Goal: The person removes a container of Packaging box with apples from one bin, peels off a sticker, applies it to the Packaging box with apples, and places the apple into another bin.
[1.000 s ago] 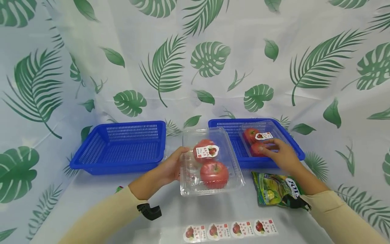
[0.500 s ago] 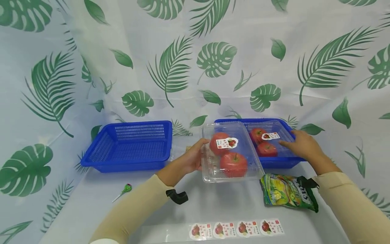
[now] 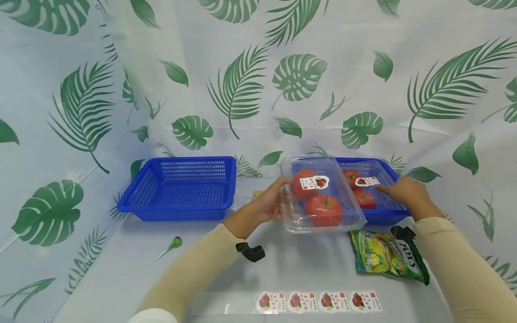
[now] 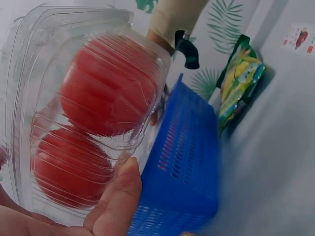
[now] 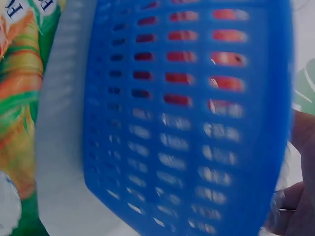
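Note:
In my left hand point(image 3: 266, 204) is a clear plastic clamshell box point(image 3: 323, 190) with two red apples and a fruit label on its lid. The left wrist view shows fingers point(image 4: 120, 196) against the box's ridged side. It is raised and tilted, overlapping the right blue basket point(image 3: 383, 217) in the head view. A second labelled clamshell box point(image 3: 365, 190) of apples lies in that basket. My right hand point(image 3: 409, 195) grips this box at its right end, thumb over the lid. Its fingers point(image 5: 295, 196) show at the plastic edge beyond the basket wall in the right wrist view.
Another blue basket point(image 3: 194, 193) stands at the left. A green and yellow snack bag point(image 3: 387, 258) lies before the right basket, near the right sleeve. A lollipop point(image 3: 175, 243) lies left of the left forearm. Several apple labels point(image 3: 303, 302) line the front on a clear strip.
My left hand has carried its box right and slightly up, to the right basket. My right hand has moved from above the second box to its right end. The head view has turned left.

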`<state>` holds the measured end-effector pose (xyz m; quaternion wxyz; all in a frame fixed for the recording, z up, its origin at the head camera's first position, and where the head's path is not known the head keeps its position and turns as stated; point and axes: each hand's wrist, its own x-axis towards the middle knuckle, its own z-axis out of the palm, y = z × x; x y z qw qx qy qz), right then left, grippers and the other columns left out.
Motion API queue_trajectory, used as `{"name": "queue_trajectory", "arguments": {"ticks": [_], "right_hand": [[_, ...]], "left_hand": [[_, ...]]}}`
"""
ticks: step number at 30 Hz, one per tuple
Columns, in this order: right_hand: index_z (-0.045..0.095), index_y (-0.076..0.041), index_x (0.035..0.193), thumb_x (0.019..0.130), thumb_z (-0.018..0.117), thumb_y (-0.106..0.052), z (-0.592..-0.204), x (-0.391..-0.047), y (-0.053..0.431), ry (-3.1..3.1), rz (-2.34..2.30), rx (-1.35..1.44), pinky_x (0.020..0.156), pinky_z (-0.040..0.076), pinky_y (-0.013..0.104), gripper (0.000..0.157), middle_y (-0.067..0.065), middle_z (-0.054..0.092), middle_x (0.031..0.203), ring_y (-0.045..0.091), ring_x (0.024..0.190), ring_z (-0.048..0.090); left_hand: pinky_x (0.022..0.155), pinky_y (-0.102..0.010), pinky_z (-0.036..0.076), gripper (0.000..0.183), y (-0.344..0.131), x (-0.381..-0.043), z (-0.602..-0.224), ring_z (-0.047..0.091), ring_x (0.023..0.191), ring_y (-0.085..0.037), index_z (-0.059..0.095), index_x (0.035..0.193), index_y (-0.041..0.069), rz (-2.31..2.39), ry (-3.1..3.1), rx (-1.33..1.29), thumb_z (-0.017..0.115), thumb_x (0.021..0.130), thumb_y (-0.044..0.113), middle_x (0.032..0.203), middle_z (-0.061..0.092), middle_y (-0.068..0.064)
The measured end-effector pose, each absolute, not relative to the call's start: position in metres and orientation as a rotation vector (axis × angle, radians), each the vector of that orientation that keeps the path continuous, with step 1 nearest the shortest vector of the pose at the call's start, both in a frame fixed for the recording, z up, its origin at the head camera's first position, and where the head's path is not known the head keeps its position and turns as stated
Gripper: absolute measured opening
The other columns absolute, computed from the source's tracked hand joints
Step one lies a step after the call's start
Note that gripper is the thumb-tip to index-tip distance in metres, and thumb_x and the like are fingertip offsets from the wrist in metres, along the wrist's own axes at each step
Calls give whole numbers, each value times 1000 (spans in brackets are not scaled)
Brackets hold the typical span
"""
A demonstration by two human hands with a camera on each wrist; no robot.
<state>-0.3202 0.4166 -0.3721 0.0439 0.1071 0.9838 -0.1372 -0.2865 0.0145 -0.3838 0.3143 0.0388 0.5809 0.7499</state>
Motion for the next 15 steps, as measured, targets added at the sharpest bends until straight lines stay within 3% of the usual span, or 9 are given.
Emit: {"name": "queue_trajectory", "arguments": {"ticks": [6,11,15], "right_hand": [[29,30,128,85,45,-77,-378,-322,407,2949,-383,382,88,37,71,116,47,30,113,61,105,31],[27,31,129,85,54,-70,-378,-321,407,2961,-439,389,91,38,69,113,48,27,117,61,110,30],[38,30,123,86,57,-65,-382,-322,405,3088,-437,310,90,40,68,104,47,40,114,59,106,41]], "left_hand": [[86,-49,52,90,10,-291,-387,62,101,-33,41,138,2,1981,1528,53,50,78,68,118,57,-16],[87,-50,51,95,7,-296,-388,62,104,-34,35,142,1,1995,1487,45,52,77,69,122,56,-17],[89,-53,50,97,1,-298,-387,59,109,-36,28,147,4,2027,1461,42,54,79,68,127,53,-18]]}}
